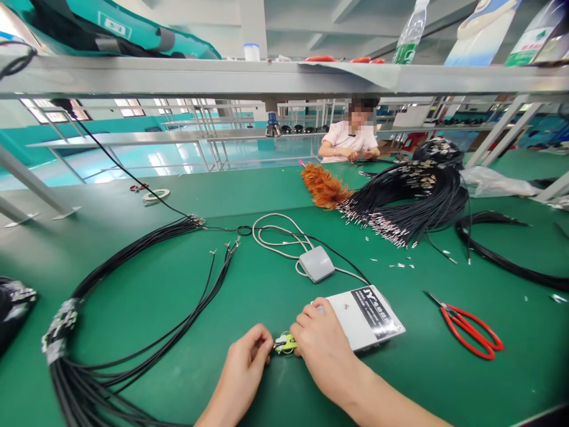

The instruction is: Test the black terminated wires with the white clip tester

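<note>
My left hand [249,362] is closed in a pinch at the bottom middle, its fingertips on what looks like the end of a black cable, mostly hidden by the fingers. Just right of those fingertips is a small yellow-green clip [288,342] with pale metal parts. My right hand [322,341] curls over the clip, its fingers closed round it and its back against a flat white box [355,311] with a dark printed label. The hands are a short gap apart. Left of them, a looped bundle of black cables [128,255] lies on the green table.
Red-handled scissors [473,329] lie on the right. A grey pedal-like block [316,264] with a coiled cord sits behind the box. Farther back are a brown feather duster [324,187] and a big cable heap [409,198]. A shelf [200,77] crosses above; a person [351,139] sits opposite.
</note>
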`<state>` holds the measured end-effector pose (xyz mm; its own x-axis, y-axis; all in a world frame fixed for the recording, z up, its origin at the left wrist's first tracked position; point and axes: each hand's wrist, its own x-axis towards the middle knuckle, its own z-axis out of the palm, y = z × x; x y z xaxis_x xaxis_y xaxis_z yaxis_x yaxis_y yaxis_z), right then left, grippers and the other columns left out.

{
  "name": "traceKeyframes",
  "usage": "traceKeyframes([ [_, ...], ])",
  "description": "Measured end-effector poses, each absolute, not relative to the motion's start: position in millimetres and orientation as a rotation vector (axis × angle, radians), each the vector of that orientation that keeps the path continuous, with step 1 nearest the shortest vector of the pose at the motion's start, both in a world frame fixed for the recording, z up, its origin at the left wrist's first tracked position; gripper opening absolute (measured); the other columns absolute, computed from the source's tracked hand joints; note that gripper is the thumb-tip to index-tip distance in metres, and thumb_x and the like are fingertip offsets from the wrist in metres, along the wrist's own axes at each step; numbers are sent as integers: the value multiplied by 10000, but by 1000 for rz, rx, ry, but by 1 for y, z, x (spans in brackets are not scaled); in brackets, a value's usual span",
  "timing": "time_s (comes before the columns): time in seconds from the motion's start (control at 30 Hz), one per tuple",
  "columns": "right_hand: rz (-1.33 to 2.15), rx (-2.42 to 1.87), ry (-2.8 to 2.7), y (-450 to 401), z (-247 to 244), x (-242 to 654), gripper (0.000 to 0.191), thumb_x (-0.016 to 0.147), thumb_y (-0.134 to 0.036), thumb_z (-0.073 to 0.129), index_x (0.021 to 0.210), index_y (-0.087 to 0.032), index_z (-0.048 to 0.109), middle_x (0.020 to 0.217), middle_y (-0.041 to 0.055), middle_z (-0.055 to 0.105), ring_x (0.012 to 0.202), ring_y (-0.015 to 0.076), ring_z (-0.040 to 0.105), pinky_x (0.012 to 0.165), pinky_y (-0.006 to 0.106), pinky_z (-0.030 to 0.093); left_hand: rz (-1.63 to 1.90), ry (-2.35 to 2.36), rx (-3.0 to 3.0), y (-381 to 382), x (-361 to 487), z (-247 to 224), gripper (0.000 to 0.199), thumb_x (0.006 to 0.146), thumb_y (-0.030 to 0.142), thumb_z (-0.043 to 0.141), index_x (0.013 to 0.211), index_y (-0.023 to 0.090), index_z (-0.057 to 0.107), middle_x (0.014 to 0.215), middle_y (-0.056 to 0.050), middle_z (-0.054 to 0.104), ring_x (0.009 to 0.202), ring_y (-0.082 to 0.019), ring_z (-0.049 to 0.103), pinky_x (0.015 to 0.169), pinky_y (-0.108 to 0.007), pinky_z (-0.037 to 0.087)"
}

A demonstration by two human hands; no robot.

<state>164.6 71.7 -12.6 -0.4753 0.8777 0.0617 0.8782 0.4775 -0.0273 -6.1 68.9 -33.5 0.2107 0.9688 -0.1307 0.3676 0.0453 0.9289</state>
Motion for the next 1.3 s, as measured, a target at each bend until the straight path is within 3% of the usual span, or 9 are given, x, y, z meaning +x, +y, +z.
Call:
traceKeyframes([
  [0.23, -34, -1591, -2639, 71, -8, 161, 100, 744, -216, 720, 804, -152, 671, 806, 95, 684, 925, 261, 552, 940, 470, 286, 767, 1338, 1529, 70, -5, -30, 249, 808, 385, 505, 629, 215, 471, 576, 45, 430, 557, -150, 433, 537, -238, 347],
  [0.37, -24, -1567, -2649, 71, -7, 161, 48, 830, -164, 630, 800, -160, 668, 777, 71, 680, 906, 224, 549, 961, 448, 282, 768, 1338, 1498, 70, -6, -30, 284, 792, 441, 535, 630, 215, 476, 567, 47, 441, 541, -143, 429, 513, -228, 340],
  [0.53, -38, -1572, -2664, 71, -6, 162, 33, 814, -176, 654, 805, -152, 674, 772, 68, 683, 914, 231, 550, 994, 464, 279, 763, 1329, 1465, 70, -5, -29, 327, 772, 498, 550, 627, 215, 474, 559, 51, 434, 526, -136, 411, 487, -220, 316],
  [0.73, -25, -1592, -2672, 77, -7, 159, 130, 896, -190, 575, 856, -173, 697, 834, 82, 716, 958, 246, 570, 1022, 495, 285, 784, 1339, 1512, 70, -4, -31, 333, 792, 491, 534, 619, 214, 467, 567, 45, 430, 544, -146, 420, 515, -231, 347],
  [0.9, 55, -1468, -2475, 61, 4, 180, 238, 849, -377, 676, 984, -183, 653, 1039, 74, 706, 1118, 254, 545, 1063, 494, 266, 770, 1342, 1609, 71, -9, -35, 321, 803, 483, 517, 626, 219, 477, 591, 37, 430, 575, -161, 426, 558, -240, 366],
  [1.0, -19, -1387, -2112, 34, 7, 210, 95, 898, -250, 604, 991, -229, 608, 1082, 6, 704, 1088, 193, 578, 1013, 395, 323, 712, 1361, 1651, 72, -11, -38, 298, 819, 469, 486, 655, 221, 487, 610, 31, 437, 596, -170, 432, 571, -242, 363],
  [1.07, -166, -1365, -1951, 17, 2, 230, 98, 880, -140, 563, 929, -220, 593, 1058, 15, 719, 1060, 190, 599, 950, 354, 368, 681, 1370, 1656, 73, -12, -39, 288, 827, 463, 462, 667, 223, 478, 618, 30, 438, 603, -174, 432, 573, -244, 358],
  [1.17, -361, -1247, -1992, -1, -15, 247, 138, 820, -80, 560, 854, -212, 582, 1055, 48, 739, 1050, 215, 617, 910, 345, 395, 659, 1382, 1666, 72, -10, -37, 278, 839, 448, 422, 678, 224, 463, 610, 35, 421, 591, -171, 417, 568, -248, 341],
  [1.3, -484, -1173, -2093, -2, -38, 251, 152, 783, -83, 611, 816, -231, 598, 1045, 12, 762, 1035, 240, 629, 911, 373, 378, 659, 1408, 1681, 69, -7, -34, 260, 856, 400, 394, 671, 223, 439, 608, 35, 414, 590, -165, 415, 573, -255, 335],
])
